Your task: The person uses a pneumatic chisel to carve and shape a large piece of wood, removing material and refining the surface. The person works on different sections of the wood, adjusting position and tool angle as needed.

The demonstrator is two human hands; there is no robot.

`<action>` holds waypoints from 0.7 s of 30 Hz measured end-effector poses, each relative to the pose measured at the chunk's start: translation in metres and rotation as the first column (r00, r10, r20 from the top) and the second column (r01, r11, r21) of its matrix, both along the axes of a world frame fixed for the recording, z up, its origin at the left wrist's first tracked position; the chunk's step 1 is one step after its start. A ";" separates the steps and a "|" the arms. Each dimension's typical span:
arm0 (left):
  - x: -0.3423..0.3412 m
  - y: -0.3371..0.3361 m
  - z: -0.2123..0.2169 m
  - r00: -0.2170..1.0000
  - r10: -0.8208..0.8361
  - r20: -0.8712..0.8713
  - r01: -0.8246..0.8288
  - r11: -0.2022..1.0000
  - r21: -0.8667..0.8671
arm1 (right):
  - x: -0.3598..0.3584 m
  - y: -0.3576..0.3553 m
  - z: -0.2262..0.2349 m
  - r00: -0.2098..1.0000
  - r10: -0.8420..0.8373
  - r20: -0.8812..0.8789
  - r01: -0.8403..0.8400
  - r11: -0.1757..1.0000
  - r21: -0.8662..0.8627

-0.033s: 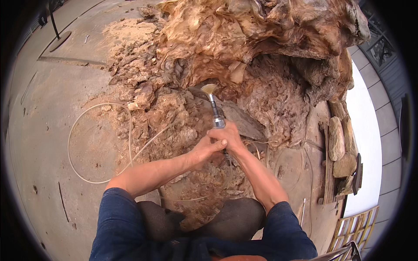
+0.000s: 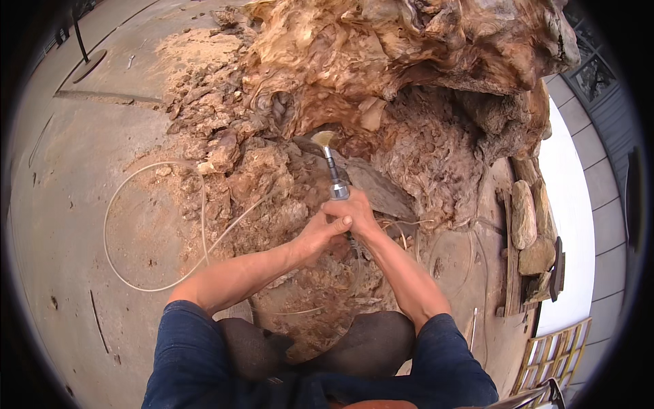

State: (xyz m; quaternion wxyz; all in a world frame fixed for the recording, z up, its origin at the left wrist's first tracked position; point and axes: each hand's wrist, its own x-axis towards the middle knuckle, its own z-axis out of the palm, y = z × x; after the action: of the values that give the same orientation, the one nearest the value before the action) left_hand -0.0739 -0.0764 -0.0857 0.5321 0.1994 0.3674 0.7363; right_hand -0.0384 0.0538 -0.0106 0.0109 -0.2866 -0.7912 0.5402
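Both my hands are wrapped around a slim straight die grinder (image 2: 338, 190) with a metal collar and a dark shaft. A pale, fan-shaped head (image 2: 322, 138) sits at its far end, close to the hollowed lower side of a big gnarled wooden stump (image 2: 334, 75). My right hand (image 2: 357, 210) grips the body just behind the collar. My left hand (image 2: 323, 230) closes over it from the left, its thumb lying across. The grinder's rear end is mostly hidden by my fingers. Whether the head touches the wood, I cannot tell.
Bark chunks and wood debris (image 2: 231, 129) heap up left of the stump. A thin pale hose (image 2: 109, 232) loops over the concrete floor at left. Logs and wood blocks (image 2: 524, 215) are stacked at right beside a white panel (image 2: 572, 225). A wrench (image 2: 130, 62) lies far left.
The whole view has shifted very slightly to the left. Both hands keep the same grip on the grinder.
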 end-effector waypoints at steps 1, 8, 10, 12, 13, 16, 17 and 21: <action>-0.001 -0.002 -0.005 0.994 0.090 0.058 -0.092 0.996 0.018 | -0.008 -0.005 -0.006 1.000 -0.006 -0.008 0.006 1.000 0.007; -0.032 0.000 0.000 0.931 0.280 0.233 -0.306 0.949 0.081 | -0.051 -0.016 -0.034 0.986 -0.080 -0.145 0.094 0.992 0.089; -0.041 0.005 0.003 0.914 0.334 0.229 -0.367 0.922 0.121 | -0.060 -0.020 -0.031 0.977 -0.102 -0.190 0.126 0.985 0.115; -0.044 0.008 0.008 0.883 0.394 0.254 -0.434 0.893 0.122 | -0.064 -0.027 -0.022 0.964 -0.118 -0.236 0.151 0.981 0.125; -0.042 0.007 0.012 0.884 0.403 0.237 -0.440 0.889 0.128 | -0.062 -0.029 -0.016 0.963 -0.115 -0.242 0.154 0.977 0.149; -0.042 0.006 0.015 0.873 0.463 0.149 -0.483 0.864 0.142 | -0.059 -0.034 -0.005 0.956 -0.081 -0.282 0.153 0.959 0.240; -0.041 0.007 0.017 0.876 0.469 0.114 -0.482 0.862 0.154 | -0.058 -0.037 0.000 0.946 -0.104 -0.306 0.179 0.957 0.228; -0.038 0.001 0.044 0.874 0.486 0.008 -0.478 0.855 0.202 | -0.049 -0.045 0.019 0.917 -0.164 -0.363 0.232 0.961 0.152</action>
State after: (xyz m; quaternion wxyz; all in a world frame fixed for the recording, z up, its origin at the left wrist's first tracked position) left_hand -0.1123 -0.0749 -0.0417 0.3003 0.1687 0.3420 0.8743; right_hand -0.0877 0.0090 0.0086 0.2324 -0.2635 -0.7919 0.4995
